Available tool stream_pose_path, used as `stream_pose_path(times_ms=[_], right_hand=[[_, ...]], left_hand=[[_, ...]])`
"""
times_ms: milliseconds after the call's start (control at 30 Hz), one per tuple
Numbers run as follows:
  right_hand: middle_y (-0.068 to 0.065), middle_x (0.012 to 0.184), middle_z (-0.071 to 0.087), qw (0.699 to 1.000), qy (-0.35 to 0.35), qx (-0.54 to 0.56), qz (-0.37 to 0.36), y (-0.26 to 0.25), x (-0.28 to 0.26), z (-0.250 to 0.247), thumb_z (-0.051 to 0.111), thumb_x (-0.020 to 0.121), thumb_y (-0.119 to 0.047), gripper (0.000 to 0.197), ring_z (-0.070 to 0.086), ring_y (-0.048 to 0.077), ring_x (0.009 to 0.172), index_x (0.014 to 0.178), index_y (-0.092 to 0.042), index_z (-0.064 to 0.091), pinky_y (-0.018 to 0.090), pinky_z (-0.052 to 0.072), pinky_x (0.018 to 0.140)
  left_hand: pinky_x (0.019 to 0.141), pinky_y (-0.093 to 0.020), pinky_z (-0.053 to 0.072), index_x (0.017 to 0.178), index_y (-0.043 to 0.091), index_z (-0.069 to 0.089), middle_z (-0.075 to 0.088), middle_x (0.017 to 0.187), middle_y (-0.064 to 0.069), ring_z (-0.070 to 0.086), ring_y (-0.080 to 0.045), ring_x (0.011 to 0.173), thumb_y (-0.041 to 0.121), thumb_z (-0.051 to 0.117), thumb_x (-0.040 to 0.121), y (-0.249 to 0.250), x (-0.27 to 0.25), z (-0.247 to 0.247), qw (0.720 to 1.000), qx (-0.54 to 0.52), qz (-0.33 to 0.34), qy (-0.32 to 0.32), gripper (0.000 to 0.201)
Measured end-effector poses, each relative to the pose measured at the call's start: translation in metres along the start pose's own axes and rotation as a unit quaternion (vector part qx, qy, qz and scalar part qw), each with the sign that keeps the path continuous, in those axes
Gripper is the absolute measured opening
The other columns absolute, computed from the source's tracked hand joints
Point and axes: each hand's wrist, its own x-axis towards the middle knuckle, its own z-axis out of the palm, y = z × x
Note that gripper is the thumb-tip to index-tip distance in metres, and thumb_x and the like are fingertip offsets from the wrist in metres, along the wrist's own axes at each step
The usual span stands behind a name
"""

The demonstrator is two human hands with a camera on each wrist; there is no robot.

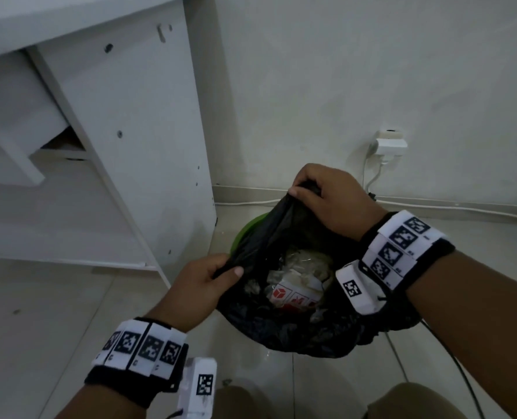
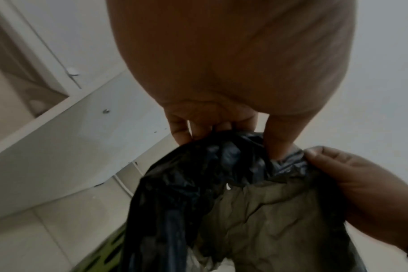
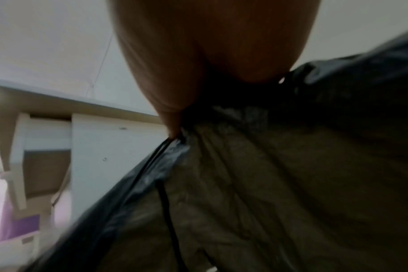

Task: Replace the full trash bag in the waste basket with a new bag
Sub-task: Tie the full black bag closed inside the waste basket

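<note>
A black trash bag (image 1: 284,331) full of paper and wrappers sits in a green waste basket (image 1: 245,229) on the floor. My left hand (image 1: 218,273) pinches the bag's near-left rim between thumb and fingers. Farther back, my right hand (image 1: 308,189) grips the gathered far rim and holds it raised. The left wrist view shows the left hand (image 2: 231,136) pinching bunched black plastic (image 2: 198,184), with the right hand (image 2: 338,173) beside it. In the right wrist view the right hand (image 3: 175,127) clutches the stretched bag (image 3: 256,193). Most of the basket is hidden by the bag.
A white desk side panel (image 1: 136,140) stands just left of the basket. The wall (image 1: 342,86) behind carries a white plug (image 1: 390,146) with a cable running along the skirting. A black cord (image 1: 459,367) trails on the tiled floor at the right. My knees (image 1: 414,400) are at the bottom.
</note>
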Motion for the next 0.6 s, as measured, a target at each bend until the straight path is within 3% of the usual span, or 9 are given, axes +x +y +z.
stream_pose_path(times_ms=[67,133,200,267,333,400,500,533,600], right_hand=[[0.0,0.093,0.064,0.992,0.045,-0.114,0.019,0.01,0.003,0.008,0.059,0.093,-0.034,0.017,0.059,0.023,0.092,0.092,-0.019,0.067,0.035,0.042,0.079],[0.006,0.101,0.061,0.972,0.104,-0.207,0.043,0.011,0.0,0.018,0.061,0.088,-0.036,0.018,0.055,0.031,0.103,0.093,-0.02,0.069,0.041,0.038,0.084],[0.006,0.106,0.059,0.961,0.183,-0.205,0.032,-0.003,-0.01,0.024,0.063,0.086,-0.037,0.02,0.051,0.032,0.108,0.094,-0.02,0.068,0.041,0.035,0.086],[0.006,0.102,0.061,0.962,0.224,-0.155,-0.026,-0.024,-0.025,0.029,0.062,0.088,-0.039,0.023,0.052,0.03,0.102,0.091,-0.017,0.067,0.04,0.036,0.085],[0.005,0.092,0.061,0.974,0.199,-0.07,-0.086,-0.047,-0.044,0.037,0.062,0.087,-0.041,0.028,0.053,0.028,0.09,0.088,-0.014,0.067,0.04,0.039,0.081],[0.003,0.089,0.06,0.987,0.128,-0.004,-0.098,-0.064,-0.063,0.05,0.065,0.084,-0.048,0.037,0.053,0.022,0.085,0.094,-0.012,0.066,0.036,0.041,0.08],[-0.003,0.103,0.062,0.999,0.011,0.019,-0.025,-0.07,-0.086,0.076,0.073,0.075,-0.056,0.06,0.055,0.013,0.093,0.118,-0.018,0.057,0.027,0.045,0.082],[-0.004,0.108,0.063,0.999,-0.01,0.028,0.012,-0.067,-0.091,0.085,0.072,0.077,-0.054,0.06,0.057,0.012,0.097,0.124,-0.021,0.052,0.028,0.048,0.083],[-0.002,0.108,0.066,0.995,-0.009,0.06,0.078,-0.058,-0.101,0.094,0.064,0.087,-0.043,0.044,0.062,0.016,0.097,0.124,-0.024,0.05,0.034,0.052,0.081]], left_hand=[[0.061,-0.026,0.042,0.067,0.019,0.064,0.062,0.065,0.007,0.058,-0.007,0.065,0.03,0.061,0.097,0.004,-0.001,0.003,1.0,-0.01,-0.013,0.015,0.031],[0.063,-0.029,0.045,0.072,0.01,0.066,0.067,0.067,-0.004,0.061,-0.013,0.066,0.028,0.062,0.097,0.01,0.002,0.006,0.997,-0.032,-0.033,0.06,0.031],[0.066,-0.035,0.051,0.076,0.007,0.071,0.073,0.076,-0.013,0.068,-0.021,0.072,0.025,0.064,0.096,0.017,0.007,0.007,0.985,-0.083,-0.074,0.13,0.028],[0.066,-0.036,0.054,0.077,0.009,0.073,0.076,0.078,-0.011,0.071,-0.024,0.073,0.022,0.065,0.094,0.028,0.013,0.008,0.96,-0.167,-0.128,0.184,0.023],[0.055,-0.029,0.055,0.083,0.006,0.071,0.076,0.075,-0.01,0.072,-0.021,0.067,0.016,0.064,0.095,0.039,0.02,0.009,0.924,-0.271,-0.169,0.21,0.017],[0.049,-0.025,0.054,0.097,0.001,0.068,0.076,0.077,-0.011,0.072,-0.017,0.061,0.011,0.061,0.095,0.047,0.027,0.009,0.887,-0.359,-0.187,0.223,0.013],[0.056,-0.023,0.057,0.112,0.001,0.067,0.077,0.096,-0.011,0.075,-0.014,0.075,0.01,0.059,0.096,0.053,0.035,0.008,0.842,-0.458,-0.171,0.228,0.019],[0.059,-0.022,0.057,0.113,0.001,0.066,0.075,0.103,-0.011,0.075,-0.013,0.079,0.009,0.06,0.096,0.055,0.037,0.007,0.833,-0.478,-0.154,0.234,0.02],[0.065,-0.022,0.058,0.124,0.001,0.057,0.07,0.108,-0.013,0.074,-0.013,0.081,0.007,0.063,0.095,0.06,0.037,0.006,0.822,-0.499,-0.113,0.251,0.03]])
